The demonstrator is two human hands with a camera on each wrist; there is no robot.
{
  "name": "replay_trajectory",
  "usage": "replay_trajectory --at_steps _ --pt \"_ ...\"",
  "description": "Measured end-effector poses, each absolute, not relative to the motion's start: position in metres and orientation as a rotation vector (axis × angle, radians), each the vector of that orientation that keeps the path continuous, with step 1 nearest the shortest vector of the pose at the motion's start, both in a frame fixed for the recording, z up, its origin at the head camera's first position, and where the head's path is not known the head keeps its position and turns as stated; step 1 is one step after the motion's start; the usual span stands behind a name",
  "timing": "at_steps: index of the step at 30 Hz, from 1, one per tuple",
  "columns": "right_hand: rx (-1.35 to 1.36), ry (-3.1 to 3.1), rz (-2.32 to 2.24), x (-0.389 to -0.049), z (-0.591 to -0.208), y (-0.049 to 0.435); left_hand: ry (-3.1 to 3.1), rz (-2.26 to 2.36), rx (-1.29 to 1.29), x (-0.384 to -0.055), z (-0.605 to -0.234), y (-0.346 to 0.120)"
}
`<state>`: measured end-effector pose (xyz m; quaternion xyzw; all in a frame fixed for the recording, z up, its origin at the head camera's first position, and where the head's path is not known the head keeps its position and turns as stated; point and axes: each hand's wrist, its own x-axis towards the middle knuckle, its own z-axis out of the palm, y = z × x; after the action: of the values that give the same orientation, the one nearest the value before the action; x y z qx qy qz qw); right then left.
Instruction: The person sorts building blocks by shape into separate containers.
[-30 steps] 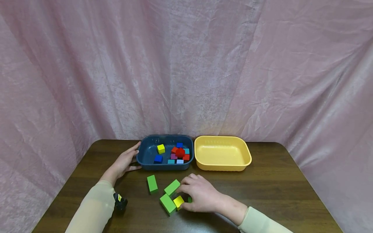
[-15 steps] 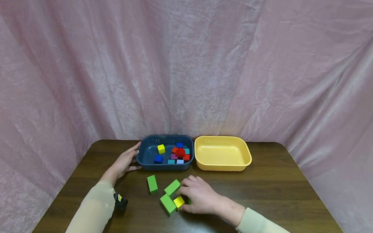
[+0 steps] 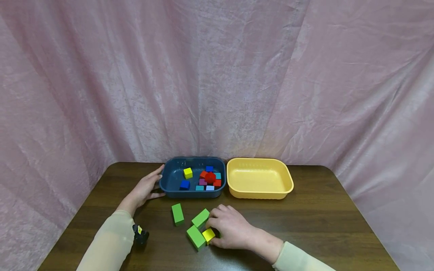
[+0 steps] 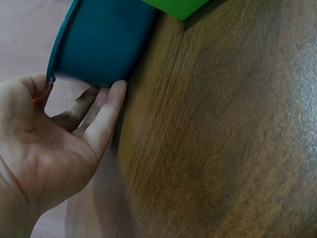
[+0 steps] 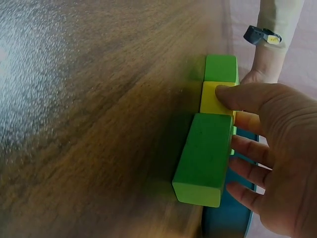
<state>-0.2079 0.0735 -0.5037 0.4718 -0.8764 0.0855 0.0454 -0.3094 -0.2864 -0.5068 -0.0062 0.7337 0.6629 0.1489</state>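
Note:
My left hand (image 3: 144,190) rests at the left end of a dark blue plastic basin (image 3: 190,194). In the left wrist view its fingertips touch the basin's outer wall (image 4: 104,44). My right hand (image 3: 234,227) pinches a yellow block (image 3: 208,235); the right wrist view has the thumb on its face, with the forefinger partly hidden behind. Beside the yellow block lie two green blocks (image 3: 196,238), and a third green block (image 3: 178,214) lies apart to the left. Another green block (image 5: 203,153) is mostly hidden under my right hand in the head view.
Inside the blue basin are several small blocks, among them a yellow cube (image 3: 188,173), a blue cube (image 3: 184,184) and a red piece (image 3: 210,177). A yellow plastic basin (image 3: 259,195) stands close at its right. Pink curtain (image 3: 217,82) hangs behind the wooden table (image 3: 322,218).
My right hand has shifted slightly, its thumb and fingers closing in around the yellow block. The left hand stays at the blue basin.

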Motion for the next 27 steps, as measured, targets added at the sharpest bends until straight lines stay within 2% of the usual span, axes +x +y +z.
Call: replay_trajectory --at_steps 14,27 --pt "1.434 -2.622 0.271 -0.208 -0.506 0.073 2.104 1.908 -0.037 -0.311 -0.509 -0.287" --pt "1.382 -2.626 0.359 -0.210 -0.484 0.077 2.100 1.908 -0.037 -0.312 -0.509 -0.288"
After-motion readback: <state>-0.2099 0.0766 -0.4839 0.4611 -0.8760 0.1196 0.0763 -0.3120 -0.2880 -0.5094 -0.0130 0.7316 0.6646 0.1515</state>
